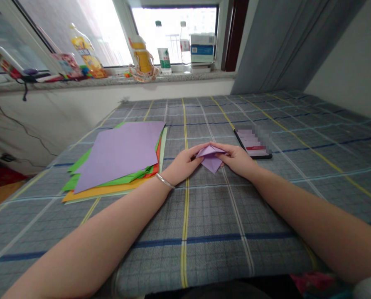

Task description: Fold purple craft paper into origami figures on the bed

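Observation:
A small folded piece of purple paper (210, 159) rests on the checked grey cloth (210, 216) in the middle of the view. My left hand (183, 165) pinches its left side with fingers closed on the fold. My right hand (237, 159) grips its right side the same way, thumb and fingers pressed to the paper. Both forearms lie stretched across the cloth, and a silver bangle (165, 181) circles my left wrist.
A stack of coloured paper sheets (116, 160), purple on top over green, orange and red, lies to the left. A phone (253, 142) with its screen lit lies just right of my hands. Bottles (87, 52) and boxes (202, 47) line the windowsill behind.

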### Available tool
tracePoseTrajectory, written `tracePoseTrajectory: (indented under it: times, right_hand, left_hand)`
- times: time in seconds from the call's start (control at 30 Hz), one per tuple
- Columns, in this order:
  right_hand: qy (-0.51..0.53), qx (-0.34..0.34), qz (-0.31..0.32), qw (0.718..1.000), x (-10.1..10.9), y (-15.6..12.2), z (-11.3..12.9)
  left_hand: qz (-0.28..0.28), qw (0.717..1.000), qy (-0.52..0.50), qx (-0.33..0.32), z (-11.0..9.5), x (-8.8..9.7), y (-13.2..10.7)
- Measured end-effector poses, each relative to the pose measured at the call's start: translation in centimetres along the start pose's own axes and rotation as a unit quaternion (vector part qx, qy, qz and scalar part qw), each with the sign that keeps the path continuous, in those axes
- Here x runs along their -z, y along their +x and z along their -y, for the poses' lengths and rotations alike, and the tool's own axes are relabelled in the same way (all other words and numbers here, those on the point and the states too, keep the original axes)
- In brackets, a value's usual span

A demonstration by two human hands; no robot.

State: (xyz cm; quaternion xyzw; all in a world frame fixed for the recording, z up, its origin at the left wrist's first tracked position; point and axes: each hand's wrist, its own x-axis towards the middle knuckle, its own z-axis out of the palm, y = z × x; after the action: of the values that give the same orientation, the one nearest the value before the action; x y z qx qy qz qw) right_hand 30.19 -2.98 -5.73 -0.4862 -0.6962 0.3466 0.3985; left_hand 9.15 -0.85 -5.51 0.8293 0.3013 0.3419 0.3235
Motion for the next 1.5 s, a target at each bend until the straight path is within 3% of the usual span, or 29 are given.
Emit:
tracePoseTrajectory:
  times: [0.1, 0.23, 0.4, 0.5, 0.67, 0.8, 1.23, 1.5]
  right_hand:
    - [-0.039, -0.003, -0.020, 0.999, 0.1, 0.0, 0.1]
    - [-0.063, -0.013, -0.036, 0.997, -0.1, 0.2, 0.3]
    - [-0.220, 0.018, -0.072, 0.973, 0.2, 0.2, 0.7]
    - [-0.268, 0.050, -0.057, 0.961, 0.7, 0.2, 0.4]
    - [-0.246, 0.101, 0.016, 0.964, 1.8, 0.4, -1.0]
    - [-0.248, 0.121, 0.045, 0.960, 2.3, 0.5, -1.4]
    - [-0.245, 0.124, 0.075, 0.958, 2.5, 0.3, -1.8]
    - [-0.264, 0.096, 0.088, 0.956, 2.4, -0.6, -0.5]
  left_hand:
    - [-0.027, 0.990, 0.132, -0.035, -0.3, 0.2, -0.1]
    - [-0.087, 0.952, 0.289, -0.046, -0.7, 0.3, 0.1]
    - [-0.051, 0.912, 0.406, -0.029, -1.0, 0.1, 0.1]
    - [-0.045, 0.912, 0.407, -0.034, -0.7, 0.3, 0.1]
    - [0.007, 0.937, 0.340, -0.079, 0.2, 1.0, -0.2]
    - [0.037, 0.939, 0.329, -0.099, 0.5, 1.6, -0.3]
    - [0.091, 0.925, 0.347, -0.128, 0.9, 2.0, -0.4]
    - [0.110, 0.910, 0.373, -0.142, 0.3, 2.3, -0.5]
